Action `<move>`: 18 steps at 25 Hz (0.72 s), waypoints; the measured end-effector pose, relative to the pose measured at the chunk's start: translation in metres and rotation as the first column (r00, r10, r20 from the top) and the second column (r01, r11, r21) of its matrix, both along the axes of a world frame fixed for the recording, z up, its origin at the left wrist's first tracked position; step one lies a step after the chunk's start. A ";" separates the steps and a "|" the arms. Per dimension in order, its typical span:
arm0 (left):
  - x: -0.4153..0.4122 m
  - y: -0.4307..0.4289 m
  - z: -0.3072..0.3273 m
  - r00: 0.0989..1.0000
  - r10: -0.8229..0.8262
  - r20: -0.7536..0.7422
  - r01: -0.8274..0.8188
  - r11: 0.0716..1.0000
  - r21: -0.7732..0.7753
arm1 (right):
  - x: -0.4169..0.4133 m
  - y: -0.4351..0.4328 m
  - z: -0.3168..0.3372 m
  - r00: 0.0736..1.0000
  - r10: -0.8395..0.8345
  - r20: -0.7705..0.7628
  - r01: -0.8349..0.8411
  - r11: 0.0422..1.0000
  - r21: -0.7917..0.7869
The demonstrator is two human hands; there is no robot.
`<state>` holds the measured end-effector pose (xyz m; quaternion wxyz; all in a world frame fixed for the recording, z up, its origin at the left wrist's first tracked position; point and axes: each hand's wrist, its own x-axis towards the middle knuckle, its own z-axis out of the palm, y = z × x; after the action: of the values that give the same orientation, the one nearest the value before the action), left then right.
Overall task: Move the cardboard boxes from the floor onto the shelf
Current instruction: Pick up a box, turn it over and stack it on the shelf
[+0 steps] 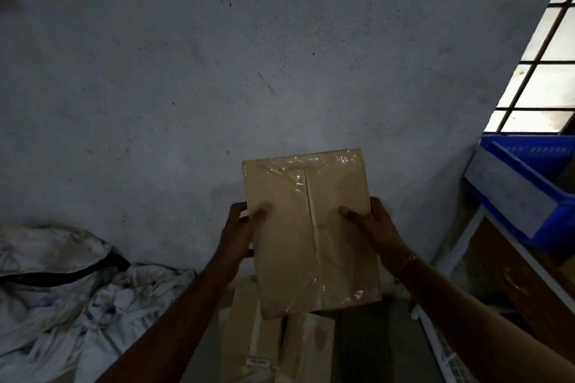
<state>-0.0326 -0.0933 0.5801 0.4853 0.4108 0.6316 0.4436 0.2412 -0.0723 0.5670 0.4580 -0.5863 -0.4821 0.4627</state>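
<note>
I am watching the left hand [240, 232] gripping the cardboard box [311, 227] by its left edge, right hand [375, 224] gripping its right edge, box hanging above other boxes [245, 339] on the floor [367, 348], shelf [457, 238] standing rightward

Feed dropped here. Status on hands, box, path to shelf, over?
Hands: left hand and right hand gripping taped box, above floor boxes. Right side: shelf with blue bin on it. Nothing between.

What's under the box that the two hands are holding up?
Below the held box, more cardboard boxes lie on the floor. The held box covers their far ends, so how many lie there in all cannot be seen.
</note>
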 end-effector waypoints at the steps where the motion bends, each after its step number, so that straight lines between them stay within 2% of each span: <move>1: -0.008 0.002 0.009 0.982 0.029 0.187 -0.007 0.993 -0.115 | 0.004 -0.001 0.005 0.997 0.035 -0.067 -0.040 0.996 -0.076; 2: -0.016 0.005 0.017 0.958 0.038 0.283 0.021 0.979 -0.203 | 0.007 -0.001 0.010 0.991 0.064 -0.118 -0.082 0.985 -0.152; 4: -0.027 0.007 0.021 0.943 0.004 0.333 0.088 0.961 -0.261 | 0.013 0.001 0.019 0.986 0.100 -0.134 -0.127 0.969 -0.212; 7: -0.028 0.002 0.014 0.903 -0.131 0.410 0.211 0.965 -0.156 | 0.025 0.005 0.035 0.977 0.157 -0.145 -0.184 0.963 -0.196; 10: -0.034 0.001 0.004 0.891 -0.218 0.398 0.267 0.961 -0.072 | 0.032 0.004 0.045 0.957 0.281 -0.071 -0.290 0.935 -0.204; 12: -0.025 0.003 0.004 0.926 -0.219 0.306 0.238 0.971 -0.025 | 0.024 0.004 0.046 0.948 0.319 0.005 -0.310 0.923 -0.226; 14: -0.009 0.003 0.001 0.978 -0.185 0.094 0.179 0.982 0.066 | 0.009 0.003 0.043 0.949 0.314 0.039 -0.304 0.939 -0.159; 18: 0.006 -0.009 0.001 0.998 -0.036 -0.054 0.043 0.990 0.133 | -0.002 -0.006 0.031 0.969 0.245 -0.034 -0.245 0.969 0.020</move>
<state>-0.0268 -0.1021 0.5814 0.4490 0.4663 0.6044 0.4645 0.2387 -0.0778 0.5982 0.4106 -0.5102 -0.5460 0.5225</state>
